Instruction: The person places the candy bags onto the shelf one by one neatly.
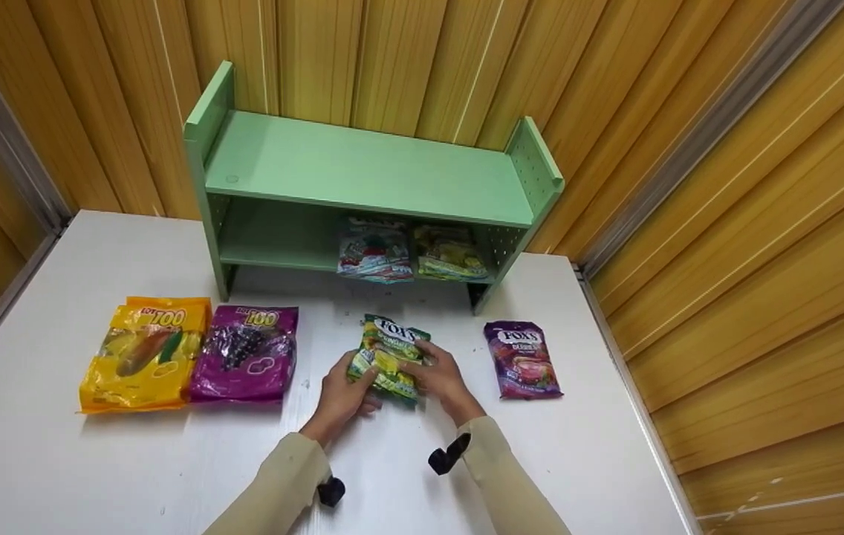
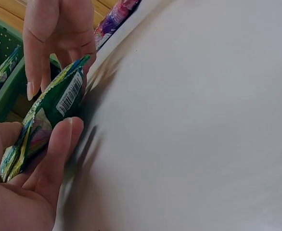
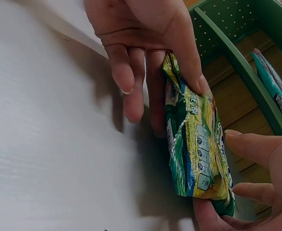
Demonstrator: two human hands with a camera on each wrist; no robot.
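Note:
Both hands hold a green and yellow Fox's candy bag (image 1: 389,343) over the white table, in front of the shelf. My left hand (image 1: 342,395) grips its left side; in the left wrist view the thumb and fingers pinch the lower part of the bag (image 2: 54,108), with a barcode showing on its back. On the right side, my right hand (image 1: 443,377) has its thumb on the printed front and its fingers behind, as the right wrist view shows around the bag (image 3: 206,149). The bag is tilted, its top edge pointing toward the shelf.
A green two-level shelf (image 1: 370,163) stands at the back; its lower level holds a red and blue candy bag (image 1: 376,251) and a yellow-green one (image 1: 452,254). Yellow (image 1: 143,357) and purple (image 1: 244,360) Lot 100 bags lie left. A purple Fox's bag (image 1: 524,364) lies right.

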